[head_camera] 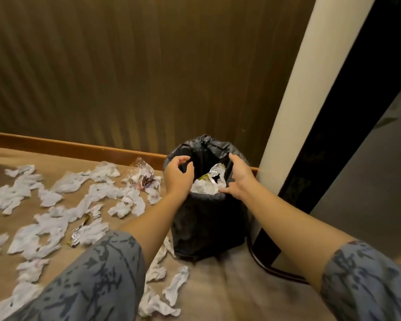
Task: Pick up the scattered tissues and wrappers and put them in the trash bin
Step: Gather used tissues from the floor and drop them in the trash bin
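Observation:
A black-lined trash bin (204,225) stands on the beige floor, with white tissues and a silver wrapper (214,171) inside it. My left hand (177,173) hovers over the bin's left rim, fingers curled apart and empty. My right hand (237,179) is over the right rim, fingers spread and holding nothing. Several crumpled white tissues (58,225) lie scattered on the floor to the left. A clear plastic wrapper (144,174) rests near the bin, and a silver-gold wrapper (78,234) lies among the tissues.
A brown panelled wall with a wooden skirting board (79,145) runs behind. A cream column (292,93) and dark furniture (333,112) stand right of the bin. A dark cable (276,269) curves along the floor there. More tissues (174,286) lie in front of the bin.

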Demonstrator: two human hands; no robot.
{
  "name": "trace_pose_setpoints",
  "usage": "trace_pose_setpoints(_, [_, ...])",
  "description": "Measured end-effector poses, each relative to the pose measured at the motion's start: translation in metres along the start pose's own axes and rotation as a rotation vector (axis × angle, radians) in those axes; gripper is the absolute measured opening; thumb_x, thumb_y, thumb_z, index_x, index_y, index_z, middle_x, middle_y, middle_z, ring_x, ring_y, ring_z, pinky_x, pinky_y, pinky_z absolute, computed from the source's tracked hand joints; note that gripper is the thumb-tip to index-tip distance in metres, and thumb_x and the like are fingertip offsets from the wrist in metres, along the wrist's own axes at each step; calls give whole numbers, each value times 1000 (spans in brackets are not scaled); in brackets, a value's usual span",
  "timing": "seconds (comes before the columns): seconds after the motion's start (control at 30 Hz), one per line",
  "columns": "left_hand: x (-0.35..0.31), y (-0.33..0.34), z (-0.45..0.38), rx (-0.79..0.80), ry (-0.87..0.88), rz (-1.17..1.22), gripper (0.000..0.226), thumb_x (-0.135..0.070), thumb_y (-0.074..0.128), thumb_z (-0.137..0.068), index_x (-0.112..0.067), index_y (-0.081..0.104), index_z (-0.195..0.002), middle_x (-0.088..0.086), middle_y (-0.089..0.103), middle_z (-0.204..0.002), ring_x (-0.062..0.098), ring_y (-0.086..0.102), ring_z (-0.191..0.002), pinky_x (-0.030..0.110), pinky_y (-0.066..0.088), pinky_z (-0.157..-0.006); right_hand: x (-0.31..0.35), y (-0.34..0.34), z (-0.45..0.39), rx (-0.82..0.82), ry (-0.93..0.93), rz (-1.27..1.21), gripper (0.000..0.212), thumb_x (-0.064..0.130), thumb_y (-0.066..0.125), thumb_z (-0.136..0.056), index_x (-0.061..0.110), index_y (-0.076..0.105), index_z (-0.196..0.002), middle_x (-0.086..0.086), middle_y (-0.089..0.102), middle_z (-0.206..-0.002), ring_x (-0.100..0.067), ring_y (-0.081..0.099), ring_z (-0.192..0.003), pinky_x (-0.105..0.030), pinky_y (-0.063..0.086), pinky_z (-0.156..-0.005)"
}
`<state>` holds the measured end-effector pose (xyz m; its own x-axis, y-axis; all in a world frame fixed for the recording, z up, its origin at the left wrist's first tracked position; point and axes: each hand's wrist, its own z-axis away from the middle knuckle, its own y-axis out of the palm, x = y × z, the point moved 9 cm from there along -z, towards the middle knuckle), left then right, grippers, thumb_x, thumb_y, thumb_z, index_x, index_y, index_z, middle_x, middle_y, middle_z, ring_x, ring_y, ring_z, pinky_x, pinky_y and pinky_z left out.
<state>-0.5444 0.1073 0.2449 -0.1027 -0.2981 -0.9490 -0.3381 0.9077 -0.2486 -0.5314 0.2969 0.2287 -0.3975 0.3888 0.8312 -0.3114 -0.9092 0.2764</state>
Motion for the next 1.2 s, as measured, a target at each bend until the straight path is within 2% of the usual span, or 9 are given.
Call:
trace_pose_setpoints(0.13, [4, -23, 14, 20, 87, 19, 16, -12, 60, -90, -18, 65, -104, -3, 67, -101, 10, 61, -97, 18, 47, -80, 14, 3, 15, -100, -486, 453, 34, 22, 56, -96, 17, 50, -130, 0, 57, -109, -15, 58, -97, -30, 53, -87])
trace_pose_setpoints(0.2, [17, -46, 22, -3, 98, -16, 15, -12, 61, -89, -18, 66, -102, -4, 67, -98, 8, 61, -93, 16, 48, -79, 9, 30, 47, -41, -775, 619, 20, 17, 56, -96, 16, 58, -116, 4, 62, -94, -4, 59, -81, -11, 48, -69])
trace_pose_setpoints(0.33, [75, -86, 53, -16, 13, -103, 12, -14, 61, -89, -17, 66, -100, -6, 67, -94, 8, 62, -90, 15, 48, -76, -53, 86, 85, 274, -1042, 889, 7, 18, 59, -93, 16, 63, -99, 7, 65, -81, -5, 61, -72, -21, 48, -66])
trace_pose_setpoints(0.5, [171, -137, 114, -26, -122, -312, 13, -16, 62, -88, -23, 66, -98, -7, 66, -96, 16, 61, -98, 35, 50, -87, -174, 94, 76, 461, -894, 1166, 11, 35, 60, -92, 24, 63, -89, 5, 65, -75, -10, 60, -69, -39, 52, -67])
trace_pose_setpoints(0.63, [233, -189, 181, -90, -207, -653, 22, -32, 70, -83, -24, 67, -103, 8, 62, -116, 31, 51, -116, 47, 34, -103, -258, 53, 47, 344, -643, 1451, 44, 67, 53, -84, 32, 60, -111, 8, 61, -113, -16, 50, -113, -42, 32, -106])
trace_pose_setpoints(0.73, [276, -210, 226, 38, -330, -851, 71, -66, 65, -74, -34, 49, -134, 7, 27, -155, 28, 13, -146, 46, 6, -117, -305, 22, 32, 334, -405, 1576, 83, 86, 45, -71, 40, 37, -140, -6, 22, -156, -29, 8, -146, -54, 1, -115])
trace_pose_setpoints(0.87, [307, -223, 247, 119, -328, -913, 96, -85, 52, -65, -40, 28, -146, 0, 0, -162, 26, -6, -148, 47, 4, -117, -335, 16, 26, 346, -369, 1531, 104, 93, 38, -63, 42, 15, -151, -10, -15, -161, -32, -20, -146, -51, -5, -119])
trace_pose_setpoints(1.07, [300, -205, 247, 32, -196, -606, 49, -57, 66, -77, -21, 64, -111, 1, 48, -131, 15, 40, -125, 33, 42, -99, -359, 48, 36, 498, -556, 1545, 94, 86, 38, -75, 38, 12, -152, 4, -21, -160, -19, -27, -145, -41, -14, -118])
trace_pose_setpoints(1.2, [300, -200, 257, -17, -201, -554, 32, -32, 54, -72, -6, 65, -86, 0, 55, -88, 8, 45, -83, 24, 43, -66, -371, 59, 49, 570, -706, 1395, 46, 56, 49, -93, 25, 54, -125, 2, 27, -157, -20, 10, -148, -40, 16, -121])
